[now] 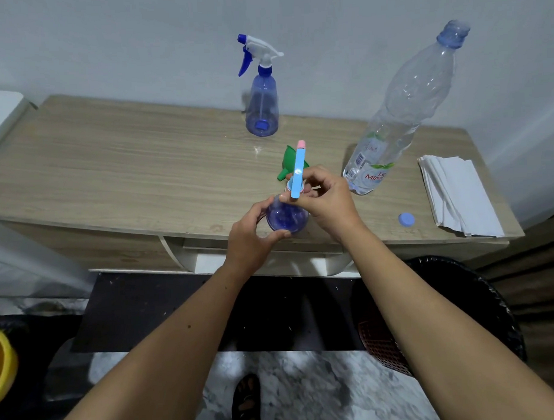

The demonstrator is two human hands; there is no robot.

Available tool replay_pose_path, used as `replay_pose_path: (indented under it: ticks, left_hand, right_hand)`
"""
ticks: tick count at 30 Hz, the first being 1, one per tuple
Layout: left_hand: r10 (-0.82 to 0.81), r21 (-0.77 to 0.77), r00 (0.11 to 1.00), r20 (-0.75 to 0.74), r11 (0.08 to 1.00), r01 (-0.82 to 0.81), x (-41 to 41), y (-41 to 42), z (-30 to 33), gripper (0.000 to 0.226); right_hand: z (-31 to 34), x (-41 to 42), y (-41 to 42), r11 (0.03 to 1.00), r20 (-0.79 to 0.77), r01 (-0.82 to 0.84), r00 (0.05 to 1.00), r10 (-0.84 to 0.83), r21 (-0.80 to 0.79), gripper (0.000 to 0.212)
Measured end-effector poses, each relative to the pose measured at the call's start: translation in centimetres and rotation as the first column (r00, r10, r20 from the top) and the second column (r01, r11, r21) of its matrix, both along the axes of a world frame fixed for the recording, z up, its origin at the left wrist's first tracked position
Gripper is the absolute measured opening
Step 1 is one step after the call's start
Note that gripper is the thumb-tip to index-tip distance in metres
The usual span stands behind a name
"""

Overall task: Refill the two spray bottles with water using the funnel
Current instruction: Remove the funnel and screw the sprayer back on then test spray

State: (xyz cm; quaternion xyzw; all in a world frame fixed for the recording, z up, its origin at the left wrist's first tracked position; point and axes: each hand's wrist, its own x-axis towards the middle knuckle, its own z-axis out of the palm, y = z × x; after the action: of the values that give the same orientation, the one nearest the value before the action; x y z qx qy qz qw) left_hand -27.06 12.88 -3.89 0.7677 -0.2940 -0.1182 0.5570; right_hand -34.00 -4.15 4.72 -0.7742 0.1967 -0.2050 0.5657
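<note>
A small blue spray bottle (287,217) stands near the wooden table's front edge, and my left hand (253,234) grips its body from the left. My right hand (327,198) is closed around its light-blue spray head (298,169), which has a pink tip and sits at the bottle's neck. Just behind it a green funnel (289,164) lies on its side. A second blue spray bottle (261,94), with a white and blue trigger head on, stands at the back by the wall. To the right stands a big uncapped clear water bottle (401,111).
A blue bottle cap (406,219) lies near the front edge of the table (111,171), beside a stack of white paper towels (457,194) at the right end. Below are a black bin (479,297) at right and a yellow bucket (1,364) at left.
</note>
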Motion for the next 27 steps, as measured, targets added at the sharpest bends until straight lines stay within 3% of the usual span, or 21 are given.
replay_pose_path:
  ticks: [4,9,21,27]
  left_hand:
    - [0.001,-0.012,0.999,-0.036,1.0,-0.001,0.0,0.1,0.2,0.081]
    - [0.013,-0.018,0.999,-0.032,1.0,-0.013,0.2,0.0,-0.1,0.077]
    - [0.02,-0.028,1.0,-0.019,0.999,-0.021,0.2,0.0,-0.2,0.073]
    - [0.024,-0.031,1.0,-0.01,0.999,-0.024,0.1,-0.1,-0.2,0.073]
  right_hand:
    - [-0.1,0.0,0.1,1.0,-0.055,0.018,0.998,-0.018,-0.001,0.049]
    - [0.4,-0.5,0.4,0.99,-0.033,0.006,0.999,-0.002,0.138,0.028]
    - [0.4,-0.8,-0.3,0.996,0.003,-0.053,0.999,0.053,0.076,0.029]
    - [0.6,-0.6,0.3,0.993,-0.01,0.032,0.999,-0.031,0.112,0.037]
